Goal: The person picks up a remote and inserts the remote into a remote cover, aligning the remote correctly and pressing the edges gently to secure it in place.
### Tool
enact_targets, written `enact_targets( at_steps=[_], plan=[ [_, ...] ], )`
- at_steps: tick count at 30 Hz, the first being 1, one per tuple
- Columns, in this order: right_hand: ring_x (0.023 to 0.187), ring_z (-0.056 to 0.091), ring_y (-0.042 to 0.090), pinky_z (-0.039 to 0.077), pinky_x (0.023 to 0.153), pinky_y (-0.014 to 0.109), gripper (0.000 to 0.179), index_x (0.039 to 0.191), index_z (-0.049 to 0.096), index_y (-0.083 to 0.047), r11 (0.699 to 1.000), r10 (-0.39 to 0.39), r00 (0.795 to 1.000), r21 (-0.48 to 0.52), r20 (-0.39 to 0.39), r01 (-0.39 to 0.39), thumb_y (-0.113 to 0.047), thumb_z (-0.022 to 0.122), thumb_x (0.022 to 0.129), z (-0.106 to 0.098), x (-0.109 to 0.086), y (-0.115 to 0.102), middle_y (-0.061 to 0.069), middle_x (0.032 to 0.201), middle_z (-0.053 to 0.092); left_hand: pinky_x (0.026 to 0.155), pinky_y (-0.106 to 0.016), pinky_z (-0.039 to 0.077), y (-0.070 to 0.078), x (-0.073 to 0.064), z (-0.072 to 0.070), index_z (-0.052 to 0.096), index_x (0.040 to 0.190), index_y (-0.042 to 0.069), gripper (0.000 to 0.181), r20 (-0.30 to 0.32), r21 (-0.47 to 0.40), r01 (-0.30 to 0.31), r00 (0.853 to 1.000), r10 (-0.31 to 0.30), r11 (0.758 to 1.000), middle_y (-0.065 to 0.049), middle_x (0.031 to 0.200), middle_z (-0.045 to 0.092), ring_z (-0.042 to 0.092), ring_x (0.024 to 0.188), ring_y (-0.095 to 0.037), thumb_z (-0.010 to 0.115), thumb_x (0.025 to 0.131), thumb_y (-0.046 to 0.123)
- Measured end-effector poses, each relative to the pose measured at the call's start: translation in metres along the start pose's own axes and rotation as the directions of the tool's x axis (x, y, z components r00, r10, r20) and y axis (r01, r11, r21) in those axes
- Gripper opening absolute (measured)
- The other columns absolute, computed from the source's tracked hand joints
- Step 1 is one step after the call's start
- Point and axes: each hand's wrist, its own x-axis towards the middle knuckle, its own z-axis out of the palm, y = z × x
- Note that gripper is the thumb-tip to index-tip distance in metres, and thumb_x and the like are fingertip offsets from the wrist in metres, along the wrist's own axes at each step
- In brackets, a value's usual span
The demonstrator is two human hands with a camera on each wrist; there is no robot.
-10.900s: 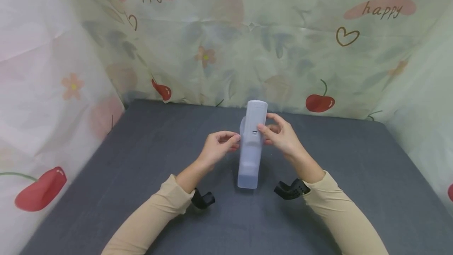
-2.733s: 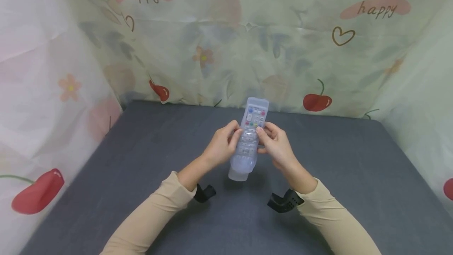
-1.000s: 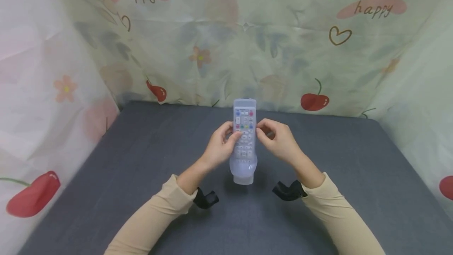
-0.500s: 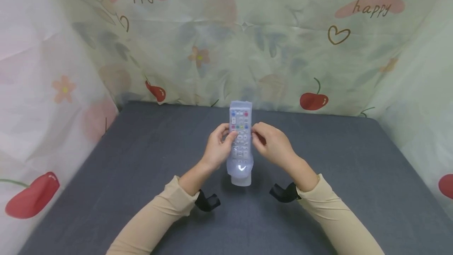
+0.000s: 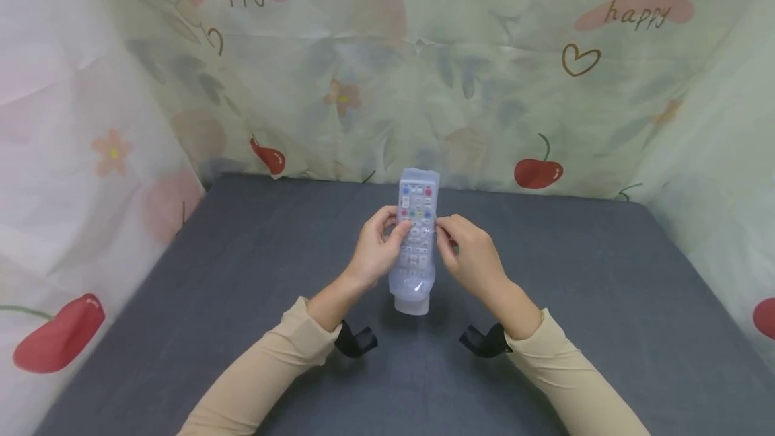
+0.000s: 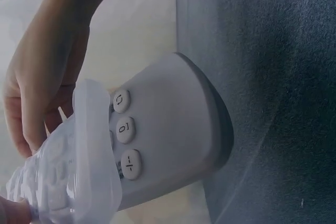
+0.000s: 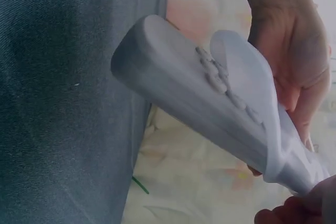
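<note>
A light grey remote control [image 5: 412, 306] stands nearly upright over the table, its button side facing me. Around most of it lies a translucent sleeve [image 5: 412, 283], with the remote's lower end sticking out. My left hand [image 5: 371, 253] grips the left side, thumb across the front and fingers behind. At the right edge, my right hand [image 5: 474, 253] pinches the sleeve between thumb and fingertips. The left wrist view shows the sleeve's flared opening [image 6: 94, 150] beside the bottom row of buttons [image 6: 126, 129]. In the right wrist view that opening [image 7: 249, 74] gapes away from the remote's face.
A dark grey cloth covers the table [image 5: 254, 288]. Behind it hangs a patterned curtain [image 5: 387, 73], with more curtain at both sides. Black wrist mounts [image 5: 356, 340] show below both cuffs.
The remote's back faced me at first; its buttons face me now. My right thumb has gone from the front to the right edge. Just now the remote rose slightly and tilted right.
</note>
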Motion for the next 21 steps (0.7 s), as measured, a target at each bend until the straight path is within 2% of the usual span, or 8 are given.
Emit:
enact_targets(
  at_steps=[3,7,11,13,17,21],
  plan=[
    [0.063,0.058,0.017,0.051,0.056,0.030,0.015,0.096,0.068,0.006,0.998,0.017,1.000,0.058,-0.010,-0.016,0.001,0.060,0.085,0.0002,-0.0007,-0.0010,0.013,0.076,0.065,0.068,-0.036,0.057,0.0018,0.0001,-0.0008,0.052,0.115,-0.004,0.023,0.003,0.011,-0.003,1.000,0.003,1.000,-0.026,0.108,0.062,0.068,0.083,-0.037,0.051,0.095,0.007],
    [0.066,0.067,0.022,0.056,0.057,0.031,0.024,0.103,0.066,0.010,0.986,0.070,0.997,0.149,0.019,-0.072,-0.005,0.065,0.085,0.0022,-0.0028,-0.0029,0.019,0.084,0.069,0.069,-0.036,0.058,0.0019,-0.0012,-0.0012,0.051,0.116,-0.005,0.024,0.014,0.026,-0.015,1.000,0.015,1.000,-0.026,0.109,0.061,0.068,0.084,-0.038,0.051,0.095,0.007],
    [0.068,0.070,0.027,0.057,0.059,0.031,0.035,0.109,0.064,0.010,0.955,0.154,0.986,0.247,0.059,-0.164,-0.010,0.071,0.082,0.0051,-0.0028,-0.0054,0.022,0.091,0.070,0.069,-0.038,0.058,0.0021,-0.0026,-0.0010,0.051,0.117,-0.004,0.024,0.017,0.029,-0.013,1.000,0.012,1.000,-0.026,0.110,0.061,0.068,0.084,-0.040,0.051,0.095,0.007],
    [0.067,0.070,0.028,0.057,0.057,0.030,0.037,0.112,0.064,0.009,0.927,0.208,0.975,0.303,0.079,-0.222,-0.010,0.071,0.081,0.0058,-0.0021,-0.0062,0.023,0.091,0.070,0.069,-0.037,0.057,0.0019,-0.0030,-0.0010,0.051,0.116,-0.004,0.024,0.017,0.029,-0.015,1.000,0.015,0.999,-0.026,0.110,0.061,0.068,0.084,-0.040,0.051,0.095,0.007],
    [0.066,0.070,0.030,0.056,0.055,0.026,0.035,0.113,0.063,0.008,0.844,0.304,0.943,0.421,0.134,-0.332,-0.007,0.070,0.082,0.0057,-0.0008,-0.0049,0.023,0.088,0.069,0.067,-0.035,0.057,0.0010,-0.0039,-0.0020,0.051,0.116,-0.003,0.024,0.023,0.033,-0.003,1.000,0.002,0.999,-0.023,0.106,0.059,0.068,0.081,-0.038,0.052,0.095,0.008],
    [0.065,0.070,0.026,0.055,0.055,0.023,0.034,0.115,0.063,0.007,0.775,0.347,0.914,0.485,0.208,-0.405,-0.007,0.068,0.084,0.0039,0.0011,-0.0012,0.024,0.088,0.067,0.066,-0.033,0.056,0.0005,-0.0044,-0.0048,0.052,0.118,0.001,0.026,0.038,0.073,0.007,0.999,-0.010,0.997,-0.019,0.106,0.057,0.069,0.080,-0.034,0.053,0.095,0.013]
  ],
)
